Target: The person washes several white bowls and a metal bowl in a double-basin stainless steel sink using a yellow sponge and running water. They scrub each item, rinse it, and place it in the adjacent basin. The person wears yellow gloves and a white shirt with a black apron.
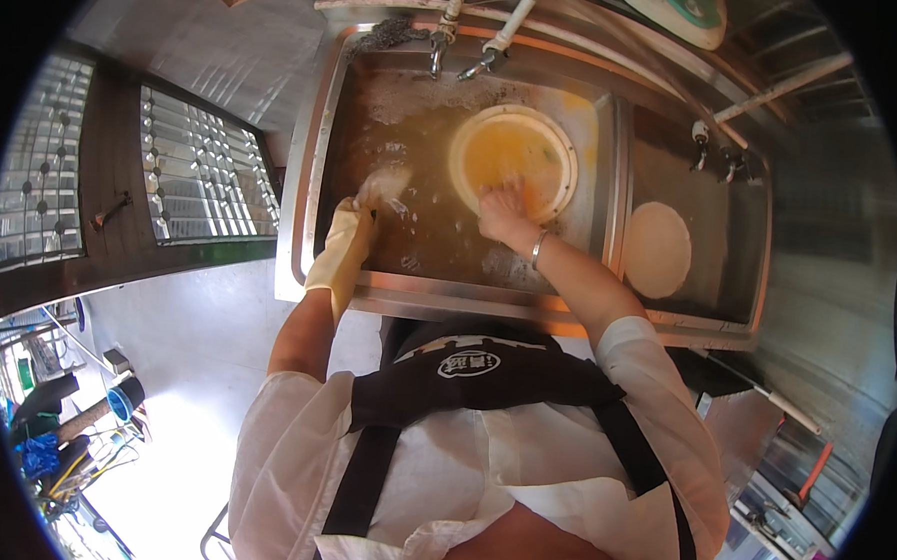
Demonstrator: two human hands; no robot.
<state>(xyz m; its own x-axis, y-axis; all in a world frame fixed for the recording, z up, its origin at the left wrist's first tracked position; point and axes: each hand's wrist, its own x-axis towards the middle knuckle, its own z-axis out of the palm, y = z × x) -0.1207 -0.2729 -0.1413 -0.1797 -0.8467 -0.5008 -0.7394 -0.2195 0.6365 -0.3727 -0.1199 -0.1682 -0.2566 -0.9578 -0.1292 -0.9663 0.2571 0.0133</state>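
Observation:
My left hand (349,227) wears a yellow rubber glove and reaches into the murky water at the left of a steel sink basin (601,212). A blurred, pale shape (385,186) lies at its fingers; whether it is held cannot be made out. My bare right hand (506,207), with a bangle at the wrist, reaches over the near rim of a round, pale basin (462,134). Its fingertips dip into cloudy yellow liquid inside, and their grip is hidden. This basin sits in the sink water, with small holes or dots along its rim.
Two taps (437,54) stand over the left basin, with a dark mesh scrubber (388,33) on the back corner. A pale round object (658,250) lies in the right sink compartment (714,224), below more taps (699,152). A barred window (198,164) stands at left.

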